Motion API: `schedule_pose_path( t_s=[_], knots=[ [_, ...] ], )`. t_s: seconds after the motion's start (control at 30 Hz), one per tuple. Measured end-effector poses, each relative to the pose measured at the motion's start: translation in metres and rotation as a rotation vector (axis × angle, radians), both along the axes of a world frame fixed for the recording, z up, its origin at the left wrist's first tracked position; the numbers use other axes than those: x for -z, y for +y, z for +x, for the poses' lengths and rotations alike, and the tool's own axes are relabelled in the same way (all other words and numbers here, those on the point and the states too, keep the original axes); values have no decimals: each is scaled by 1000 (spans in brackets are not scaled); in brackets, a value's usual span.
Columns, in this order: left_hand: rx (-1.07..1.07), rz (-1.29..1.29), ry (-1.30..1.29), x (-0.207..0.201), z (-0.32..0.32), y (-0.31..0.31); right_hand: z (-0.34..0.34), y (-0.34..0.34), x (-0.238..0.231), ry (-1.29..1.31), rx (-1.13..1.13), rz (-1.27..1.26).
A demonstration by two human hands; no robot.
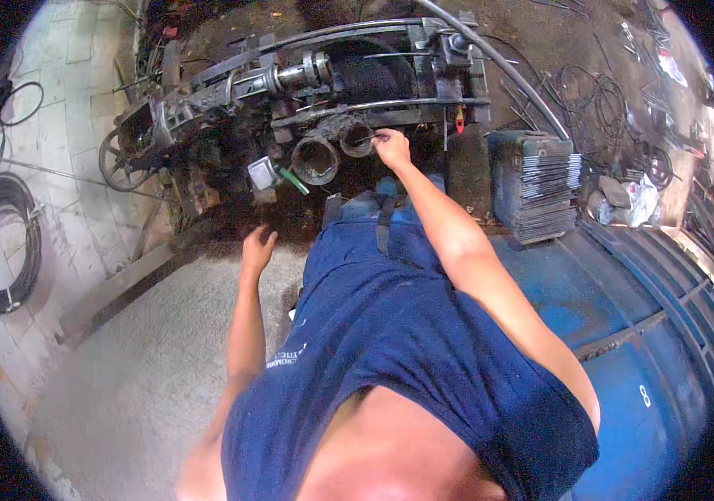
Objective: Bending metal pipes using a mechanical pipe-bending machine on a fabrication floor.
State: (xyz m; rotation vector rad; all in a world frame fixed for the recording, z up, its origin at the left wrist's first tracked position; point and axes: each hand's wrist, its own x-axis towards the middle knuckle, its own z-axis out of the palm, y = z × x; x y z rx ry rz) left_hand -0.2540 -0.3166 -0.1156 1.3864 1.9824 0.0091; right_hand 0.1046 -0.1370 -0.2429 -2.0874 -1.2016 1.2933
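Note:
My right hand [392, 149] is at the rim of a small dark round can [357, 152]. Its fingers are pinched together over the can's mouth, and what they hold, if anything, is too small to make out. Next to that can stands a wider, grimy, open-topped can [316, 162]. My left hand [258, 248] hangs lower, over the pale floor, with thumb and fingers apart and nothing in it. Beyond both cans lies a long greasy machine [365, 75] with metal rails and a shaft [258, 83].
A stack of thin metal rods or plates [545, 188] stands to my right, beside a blue metal surface [566, 284]. A handwheel [125, 159] is at the machine's left end. Coiled black cable [4, 242] lies far left. A long pipe [507, 71] slants across the upper right.

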Motion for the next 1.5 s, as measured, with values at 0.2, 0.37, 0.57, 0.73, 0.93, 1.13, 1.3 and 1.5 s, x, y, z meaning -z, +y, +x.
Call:
schedule_pose_path(
  t_s=[0.2, 0.37, 0.57, 0.73, 0.93, 1.13, 1.3, 1.5],
  knots=[
    [-162, -240, -48, 53, -41, -89, 49, -12, 16, 153, 147, -1],
    [-467, -439, -200, 72, -30, -100, 109, -24, -4, 245, 515, -26],
    [-267, -353, -198, 82, -25, -47, 151, -28, -32, 308, 639, 8],
    [-305, -127, -241, 91, -14, -6, 157, -25, -32, 303, 627, 0],
    [-260, -104, -236, 78, 8, -11, 161, -11, 0, 15, 615, 9],
    [-318, -193, -182, 42, 13, -64, 164, 11, 24, -119, 652, 27],
    [-593, -324, -211, 29, 11, -118, 163, 38, 24, -238, 732, -124],
    [-649, -328, -270, 25, 32, -120, 196, 33, 58, -237, 709, -136]
  ],
)
